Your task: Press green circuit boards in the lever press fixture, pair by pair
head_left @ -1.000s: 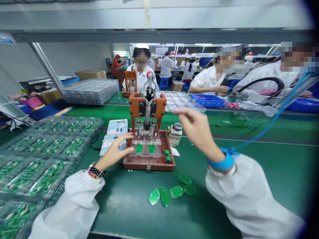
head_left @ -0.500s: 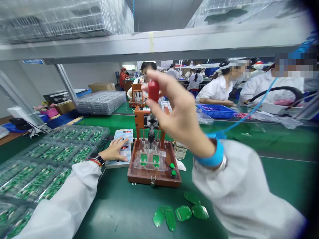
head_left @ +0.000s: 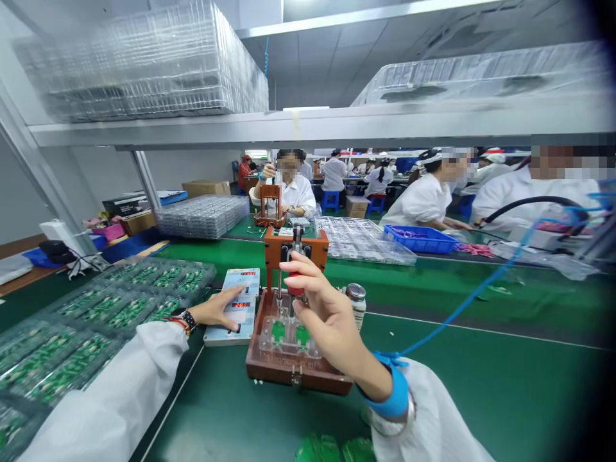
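My right hand (head_left: 327, 308) is curled about the red lever handle (head_left: 295, 290) of an orange-framed toggle press (head_left: 272, 250), gripping it low in front of the frame. The press stands on a brown wooden box (head_left: 269, 369). Under it, two green circuit boards (head_left: 279, 330) lie in a clear plastic fixture (head_left: 267, 343), partly hidden by my hand. My left hand (head_left: 216, 309) is open, fingers spread, resting on two light-blue meter boxes (head_left: 248, 327) with red digits.
Trays of green circuit boards (head_left: 120, 308) fill the left side. More green boards (head_left: 320, 449) lie at the front edge. A lidded jar (head_left: 357, 298) stands behind my right hand. Across the bench are a blue basket (head_left: 423, 240) and co-workers. A shelf (head_left: 327, 128) crosses overhead.
My right hand has brought the red handle down from above the press to just over the fixture. My left hand has stayed on the meter boxes. The camera view has tilted up.
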### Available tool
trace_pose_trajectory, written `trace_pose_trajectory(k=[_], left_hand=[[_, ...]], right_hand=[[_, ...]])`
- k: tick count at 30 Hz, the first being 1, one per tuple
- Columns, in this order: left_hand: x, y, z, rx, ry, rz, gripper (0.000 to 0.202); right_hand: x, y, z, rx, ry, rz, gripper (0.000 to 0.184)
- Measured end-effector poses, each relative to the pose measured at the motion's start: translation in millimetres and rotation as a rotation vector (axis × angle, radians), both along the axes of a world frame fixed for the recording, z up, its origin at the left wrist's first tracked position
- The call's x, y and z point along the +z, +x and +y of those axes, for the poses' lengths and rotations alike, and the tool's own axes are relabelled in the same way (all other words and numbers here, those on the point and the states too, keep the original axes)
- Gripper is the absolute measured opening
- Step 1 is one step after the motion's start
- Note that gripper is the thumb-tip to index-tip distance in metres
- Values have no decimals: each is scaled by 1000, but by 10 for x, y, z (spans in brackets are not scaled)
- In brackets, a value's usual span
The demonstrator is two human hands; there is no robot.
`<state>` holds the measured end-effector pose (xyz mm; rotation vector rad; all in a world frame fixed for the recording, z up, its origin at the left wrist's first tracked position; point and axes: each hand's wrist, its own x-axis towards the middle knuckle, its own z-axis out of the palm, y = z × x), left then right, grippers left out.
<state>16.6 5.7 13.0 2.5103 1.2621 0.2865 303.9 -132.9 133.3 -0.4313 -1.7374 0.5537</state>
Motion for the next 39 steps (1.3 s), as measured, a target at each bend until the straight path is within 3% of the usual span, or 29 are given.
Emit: trace_pose_trajectory(k=[3,12,19,25,27,29,32,35,39], left_hand=[[44,-75,-9,37,-95,20,109],[308,32,-61,100,-82,207,116],[245,38,0,62,-135,215,122],[206,96,-44,47,-115,251,113],[180,81,-173,131,-10,256,114],[116,-3,-370,303,150,257,112],[-27,-262,-714,590,293,265,91],[-143,-560,-961,754,282,297,70],[-208,-758,-1040,783,201,315,71]], right_hand=[[-30,-8,11,23,-16,38,27],[-70,-29,19,3,-20,70,23],[-133,-46,25,-14,-12,49,27],[-160,-85,37,-56,29,81,22],[-155,-95,45,-72,39,84,21],[-151,-105,51,-81,46,84,21],[-154,-122,54,-77,53,99,21],[-162,-132,59,-53,53,120,20],[-164,-126,60,-42,49,120,21]])
